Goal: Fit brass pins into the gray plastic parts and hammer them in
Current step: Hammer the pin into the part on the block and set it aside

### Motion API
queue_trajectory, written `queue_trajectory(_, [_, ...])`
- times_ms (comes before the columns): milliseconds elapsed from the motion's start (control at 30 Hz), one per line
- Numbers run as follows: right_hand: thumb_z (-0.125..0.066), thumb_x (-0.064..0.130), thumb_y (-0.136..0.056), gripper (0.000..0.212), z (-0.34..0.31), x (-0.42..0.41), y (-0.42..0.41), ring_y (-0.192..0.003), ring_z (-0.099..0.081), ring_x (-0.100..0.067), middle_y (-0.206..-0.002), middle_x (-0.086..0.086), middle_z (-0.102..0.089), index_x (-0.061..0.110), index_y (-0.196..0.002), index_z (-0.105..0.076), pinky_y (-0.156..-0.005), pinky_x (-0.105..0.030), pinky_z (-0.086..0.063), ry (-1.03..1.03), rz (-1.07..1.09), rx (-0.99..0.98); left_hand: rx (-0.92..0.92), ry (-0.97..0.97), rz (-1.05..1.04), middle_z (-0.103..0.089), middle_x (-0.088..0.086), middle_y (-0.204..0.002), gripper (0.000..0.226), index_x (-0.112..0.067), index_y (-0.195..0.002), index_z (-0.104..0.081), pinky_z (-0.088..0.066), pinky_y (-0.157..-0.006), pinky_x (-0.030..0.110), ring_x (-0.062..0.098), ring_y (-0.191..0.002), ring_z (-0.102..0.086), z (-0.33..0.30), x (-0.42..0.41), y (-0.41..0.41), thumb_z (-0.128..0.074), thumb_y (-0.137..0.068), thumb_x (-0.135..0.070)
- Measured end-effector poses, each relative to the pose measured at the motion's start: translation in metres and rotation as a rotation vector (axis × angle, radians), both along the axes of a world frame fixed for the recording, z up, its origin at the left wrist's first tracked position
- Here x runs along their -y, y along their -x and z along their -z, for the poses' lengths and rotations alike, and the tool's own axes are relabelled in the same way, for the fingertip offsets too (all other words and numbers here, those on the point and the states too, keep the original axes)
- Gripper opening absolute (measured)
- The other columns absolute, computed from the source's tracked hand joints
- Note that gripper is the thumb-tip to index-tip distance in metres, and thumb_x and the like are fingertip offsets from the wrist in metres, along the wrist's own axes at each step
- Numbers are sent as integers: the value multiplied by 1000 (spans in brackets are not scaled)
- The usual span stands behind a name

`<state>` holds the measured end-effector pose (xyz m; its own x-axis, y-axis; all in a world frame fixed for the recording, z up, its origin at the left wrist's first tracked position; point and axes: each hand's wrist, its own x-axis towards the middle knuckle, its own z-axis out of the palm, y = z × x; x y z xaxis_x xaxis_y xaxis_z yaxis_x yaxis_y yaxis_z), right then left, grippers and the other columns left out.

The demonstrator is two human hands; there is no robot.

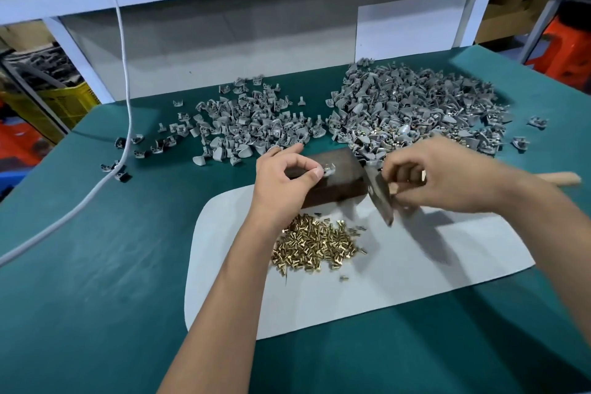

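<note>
Brass pins (315, 245) lie heaped on a pale mat (415, 265) on the green worktop (96, 265), just in front of a dark wooden block (339, 179). On that block sits one gray plastic part (329, 169), pinched at its near-left edge between thumb and forefinger of the left hand (287, 179), so that grip is clenched on the part. The right hand (447, 179) has its fingers curled round the hammer (380, 195), whose metal head is tilted, face down and toward the mat; its wooden handle runs out to the right behind the wrist.

Such a part is probably light, stiff and apt to skid under a blow, so holding it by the edge, clear of the pin hole, seems wise. Its long axis cannot be made out at this size. Pins look small and slick, best taken one by one at the shank. Two piles of gray parts (415, 105) lie beyond the block.
</note>
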<state>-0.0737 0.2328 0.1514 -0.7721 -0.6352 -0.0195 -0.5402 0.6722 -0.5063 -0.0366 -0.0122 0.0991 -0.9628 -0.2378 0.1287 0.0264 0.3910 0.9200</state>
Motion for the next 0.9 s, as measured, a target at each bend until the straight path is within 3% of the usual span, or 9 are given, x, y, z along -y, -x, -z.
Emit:
queue_trajectory(100, [-87,16,-73,23,11,0,1,-68,-61,-2,-71,14,-67,26,-78,-67,-66,-29,-51,-157,8,-68,13,-55,10,-58,-4,-145,16,-24,-79,-77,-15,-125,48,14,-148,-31,0,-1,0,-77,-89,-12])
queue_trajectory(333, [-87,30,-77,16,1,3,9,-80,-63,-1,-80,18,-68,31,-85,-73,-73,-25,-53,-262,22,-101,-22,-92,35,-58,-3,-145,19,-25,-75,-77,-20,-124,51,14,-147,-36,-1,-2,0,-78,-87,-11])
queue_trajectory(467, [-80,25,-87,14,-2,27,9,-73,-62,8,-78,21,-67,35,-93,-72,-67,-9,-45,42,108,-261,-32,-114,44,-59,-1,-145,21,-25,-73,-78,-23,-123,51,14,-145,-39,-2,-3,-1,-77,-86,-9])
queue_trajectory(567, [-82,33,-84,33,4,54,3,-74,-63,5,-81,19,-66,37,-113,-68,-68,-12,-48,161,46,-230,-42,-146,70,-61,-1,-139,24,-25,-71,-77,-29,-121,51,10,-142,-44,-3,-3,-1,-77,-86,-6])
queue_trajectory(667, [-84,31,-82,26,9,64,5,-77,-63,1,-84,15,-69,30,-106,-75,-73,-21,-53,193,19,-274,-47,-159,90,-63,1,-134,16,-16,-76,-79,-34,-119,49,5,-139,-47,-2,-1,0,-76,-86,-5])
queue_trajectory(767, [-85,28,-81,17,15,61,12,-80,-64,1,-84,16,-70,26,-96,-77,-75,-16,-51,275,29,-283,-63,-153,89,-63,1,-136,11,-17,-81,-80,-35,-119,45,4,-138,-48,0,2,1,-76,-88,-9])
queue_trajectory(900, [-84,28,-82,34,29,41,28,-73,-63,2,-84,14,-69,25,-114,-72,-70,-18,-54,379,365,-371,-107,-127,32,-66,-15,-119,11,-26,-81,-77,-37,-108,27,-1,-133,-51,3,3,4,-75,-91,-20])
